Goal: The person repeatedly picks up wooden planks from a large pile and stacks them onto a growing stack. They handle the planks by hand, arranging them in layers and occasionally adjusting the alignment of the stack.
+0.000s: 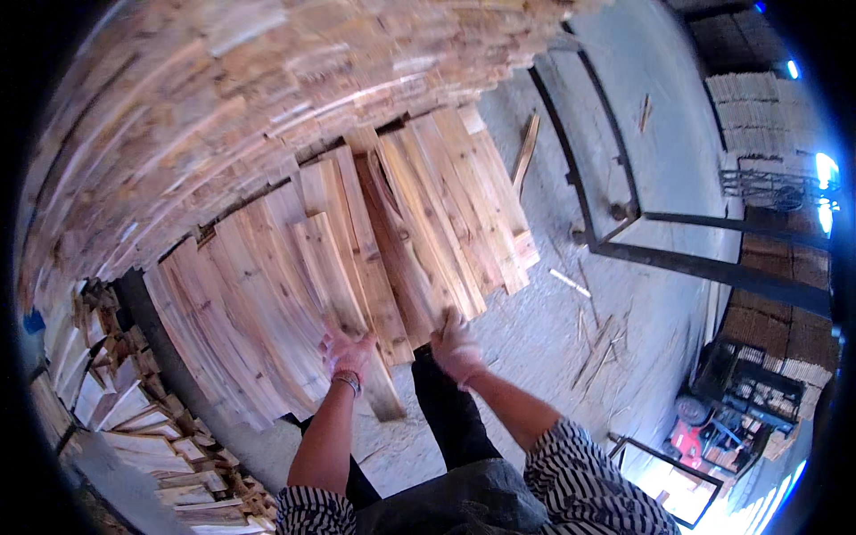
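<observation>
A layer of pale wooden boards (250, 285) lies side by side in front of me, their long sides running away toward a tall stack. My left hand (348, 352), in a thin light glove, is closed around the edge of a loose narrow board (328, 263), which juts toward me past the others. My right hand (457, 350), gloved too, grips the near end of a knotty board (435, 236) with its fingers curled over the end. Beside that one runs a darker, reddish board (397, 259). The undersides of both hands are hidden.
A high stack of boards (267, 80) fills the far left. Offcuts (160, 446) are piled at the lower left. To the right stand a dark metal frame (695, 261) and a red machine (687, 441). Wood scraps (602, 352) litter the concrete floor (553, 312).
</observation>
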The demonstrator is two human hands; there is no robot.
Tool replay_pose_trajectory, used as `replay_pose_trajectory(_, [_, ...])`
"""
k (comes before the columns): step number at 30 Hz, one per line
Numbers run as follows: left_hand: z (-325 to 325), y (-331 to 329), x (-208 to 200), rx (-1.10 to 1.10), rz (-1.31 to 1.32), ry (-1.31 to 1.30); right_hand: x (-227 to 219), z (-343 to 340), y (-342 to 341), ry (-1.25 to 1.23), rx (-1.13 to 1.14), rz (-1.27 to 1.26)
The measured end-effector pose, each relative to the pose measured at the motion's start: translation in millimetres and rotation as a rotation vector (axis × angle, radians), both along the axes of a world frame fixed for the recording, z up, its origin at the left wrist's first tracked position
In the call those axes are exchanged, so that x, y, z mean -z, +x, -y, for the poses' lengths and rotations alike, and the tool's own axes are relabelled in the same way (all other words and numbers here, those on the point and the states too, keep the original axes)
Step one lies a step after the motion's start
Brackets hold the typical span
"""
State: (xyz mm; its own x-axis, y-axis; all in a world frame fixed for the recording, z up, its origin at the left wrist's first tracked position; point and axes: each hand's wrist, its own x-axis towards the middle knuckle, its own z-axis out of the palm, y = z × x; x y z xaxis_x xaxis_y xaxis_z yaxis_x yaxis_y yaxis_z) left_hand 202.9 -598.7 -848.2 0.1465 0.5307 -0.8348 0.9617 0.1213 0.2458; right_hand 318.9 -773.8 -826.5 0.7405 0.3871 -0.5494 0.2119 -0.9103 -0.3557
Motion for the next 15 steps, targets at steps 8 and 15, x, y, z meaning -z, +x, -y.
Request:
replay_pose_trajectory(8, [-36,88,31,0.036,-0.202,0.190,30,-89,76,-0.108,0.096,-0.035])
replay_pose_trajectory(15, [-39,81,62,0.100,-0.291,0.188,15,-13,172,0.363,0.268,-0.347])
